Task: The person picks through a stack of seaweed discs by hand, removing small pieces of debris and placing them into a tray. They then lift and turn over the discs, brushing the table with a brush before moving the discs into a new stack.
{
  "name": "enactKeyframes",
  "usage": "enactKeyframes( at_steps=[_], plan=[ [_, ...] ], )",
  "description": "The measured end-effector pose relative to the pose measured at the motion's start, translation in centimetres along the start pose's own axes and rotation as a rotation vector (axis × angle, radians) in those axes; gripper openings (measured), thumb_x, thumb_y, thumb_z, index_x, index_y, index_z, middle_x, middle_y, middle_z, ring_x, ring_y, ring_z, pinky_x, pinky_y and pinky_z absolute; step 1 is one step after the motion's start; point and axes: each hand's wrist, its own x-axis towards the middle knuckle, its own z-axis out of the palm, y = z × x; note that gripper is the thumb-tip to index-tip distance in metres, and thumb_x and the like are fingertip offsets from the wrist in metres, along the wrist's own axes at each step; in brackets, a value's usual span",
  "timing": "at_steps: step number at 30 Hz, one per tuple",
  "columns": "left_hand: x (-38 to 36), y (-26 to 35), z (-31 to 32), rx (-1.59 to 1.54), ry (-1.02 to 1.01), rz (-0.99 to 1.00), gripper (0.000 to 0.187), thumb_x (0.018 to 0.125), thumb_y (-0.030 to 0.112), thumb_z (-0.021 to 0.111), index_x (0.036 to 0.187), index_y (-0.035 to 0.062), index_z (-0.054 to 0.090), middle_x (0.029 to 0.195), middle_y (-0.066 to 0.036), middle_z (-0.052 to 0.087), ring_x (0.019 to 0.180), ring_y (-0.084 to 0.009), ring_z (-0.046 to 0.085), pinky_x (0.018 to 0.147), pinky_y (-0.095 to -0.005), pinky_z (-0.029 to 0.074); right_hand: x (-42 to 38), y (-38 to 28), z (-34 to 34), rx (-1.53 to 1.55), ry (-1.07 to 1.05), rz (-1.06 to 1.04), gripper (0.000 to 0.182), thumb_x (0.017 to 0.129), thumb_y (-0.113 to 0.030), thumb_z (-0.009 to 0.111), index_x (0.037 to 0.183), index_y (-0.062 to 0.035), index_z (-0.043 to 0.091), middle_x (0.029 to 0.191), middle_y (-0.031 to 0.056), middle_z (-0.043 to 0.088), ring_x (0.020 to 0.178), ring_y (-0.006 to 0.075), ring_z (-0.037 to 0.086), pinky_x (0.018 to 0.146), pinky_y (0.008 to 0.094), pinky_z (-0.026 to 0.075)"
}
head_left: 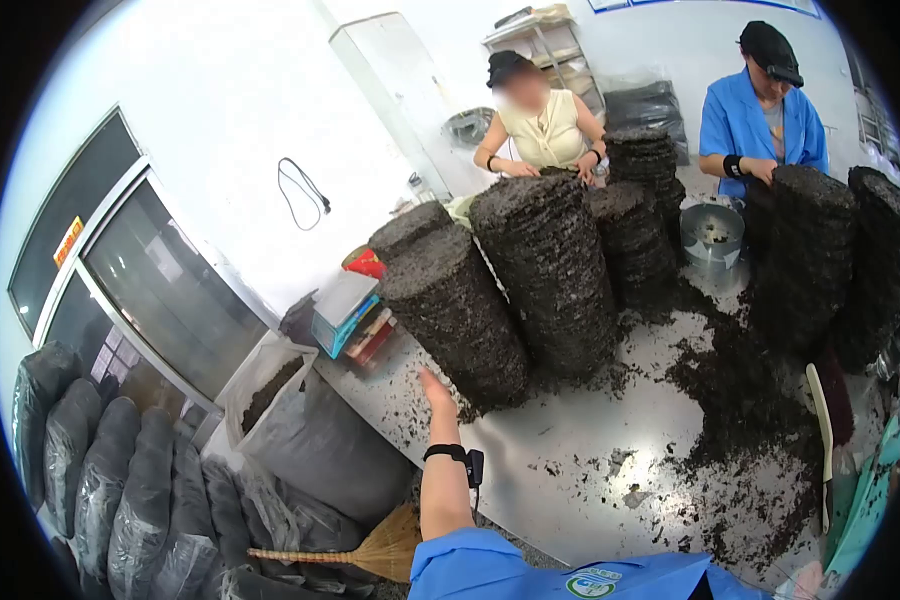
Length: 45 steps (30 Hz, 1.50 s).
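My left hand (436,391) reaches out over the left part of the metal table (560,470), its fingers stretched out beside the foot of a tall stack (455,320) of dark, flaky round cakes that look like dried seaweed. A black band with a small device circles that wrist. Close behind stands another tall stack (545,275) of the same cakes. At the lower right edge, a small, blurred part of my right hand (806,580) shows, its fingers unclear. Dark loose flakes (740,400) cover much of the table's right side.
A scale (345,310) stands at the table's left end by a large grey sack (320,450). Below lies a straw broom (385,545). A long brush (822,440) rests at right. Across the table, two people work near more stacks and a metal cylinder (712,245).
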Motion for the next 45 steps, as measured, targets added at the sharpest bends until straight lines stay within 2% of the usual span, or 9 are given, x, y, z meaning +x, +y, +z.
enactKeyframes(
  at_steps=[3,9,11,15,19,21,28,39,45],
  plan=[
    [0.3,-0.6,0.7,0.093,-0.135,-0.031,0.079,0.099,0.066,0.031,0.148,0.0043,0.038,0.14,-0.014,0.052,0.124,-0.029,0.053,0.099,-0.0458,0.043,0.9,-6.5,0.8,0.134,-0.076,0.099,0.049,0.095,-0.037,0.067,0.137,-0.0156,0.057,0.131,0.0127,0.063,0.114,0.0279,0.063,0.089,0.0413,0.053],
    [1.9,-2.1,-1.2,0.151,-0.261,-0.172,0.066,0.103,0.057,0.032,0.133,0.0043,0.058,0.095,-0.012,0.07,0.08,-0.0263,0.064,0.076,-0.0429,0.048,2.4,-11.1,3.8,0.343,0.031,-0.396,0.033,0.071,0.009,0.056,0.102,0.0001,0.049,0.097,0.0117,0.046,0.087,0.0246,0.048,0.081,0.031,0.041],
    [5.9,-5.5,-2.0,0.251,-0.207,0.229,0.066,0.103,0.057,0.032,0.13,0.0041,0.06,0.096,-0.014,0.069,0.08,-0.0253,0.063,0.077,-0.0428,0.049,2.7,-13.2,3.9,0.423,0.005,-0.387,0.034,0.068,0.01,0.057,0.1,-0.001,0.051,0.097,0.0114,0.048,0.086,0.0243,0.05,0.08,0.0317,0.042],
    [-0.7,1.0,0.4,0.018,-0.207,-0.196,0.073,0.101,0.061,0.033,0.14,0.0012,0.05,0.127,-0.022,0.063,0.124,-0.031,0.053,0.1,-0.0481,0.042,2.2,-17.9,2.4,0.502,-0.113,-0.341,0.032,0.065,0.01,0.06,0.094,-0.0017,0.055,0.093,0.0105,0.053,0.083,0.0239,0.056,0.078,0.0336,0.045],
    [1.6,0.0,-0.9,0.104,-0.31,-0.259,0.078,0.101,0.065,0.03,0.128,-0.003,0.056,0.091,-0.012,0.069,0.077,-0.0227,0.062,0.062,-0.0368,0.046,1.2,-18.4,3.0,0.505,-0.149,-0.315,0.027,0.064,0.008,0.063,0.089,-0.0012,0.059,0.086,0.0101,0.056,0.081,0.0235,0.06,0.076,0.0337,0.046],
    [2.1,-0.6,-1.3,0.099,-0.323,-0.27,0.075,0.101,0.063,0.032,0.124,-0.0027,0.058,0.088,-0.01,0.07,0.077,-0.0208,0.063,0.057,-0.0325,0.043,1.0,-18.5,3.5,0.485,-0.11,-0.325,0.025,0.065,0.007,0.064,0.089,-0.0007,0.061,0.085,0.0105,0.058,0.08,0.024,0.061,0.076,0.0339,0.047],
    [0.0,0.4,0.6,-0.177,-0.41,-0.331,0.058,0.101,0.048,0.046,0.143,0.0087,0.049,0.144,-0.011,0.052,0.132,-0.0294,0.048,0.111,-0.0456,0.034,2.4,-26.1,3.4,0.593,-0.282,-0.403,0.02,0.07,0.0,0.07,0.09,0.0009,0.068,0.083,0.0133,0.066,0.08,0.0276,0.068,0.074,0.0348,0.053],
    [-4.3,-1.1,1.3,-0.245,-0.494,-0.562,0.052,0.101,0.037,0.047,0.142,0.0046,0.048,0.142,-0.013,0.054,0.128,-0.0326,0.052,0.103,-0.0473,0.045,0.8,-32.1,10.6,0.636,-0.723,-0.721,0.028,0.083,-0.022,0.073,0.105,-0.005,0.071,0.095,0.0128,0.071,0.088,0.0286,0.07,0.079,0.0382,0.056],
    [-8.0,-2.3,3.3,-0.259,-0.645,-0.596,0.052,0.101,0.037,0.048,0.142,0.0044,0.048,0.141,-0.012,0.054,0.127,-0.0322,0.052,0.103,-0.0469,0.045,-0.2,-40.0,16.2,0.882,-0.91,-0.615,0.06,0.089,-0.021,0.072,0.139,-0.0035,0.046,0.127,0.0169,0.057,0.112,0.0264,0.062,0.087,0.0351,0.057]
  ],
)
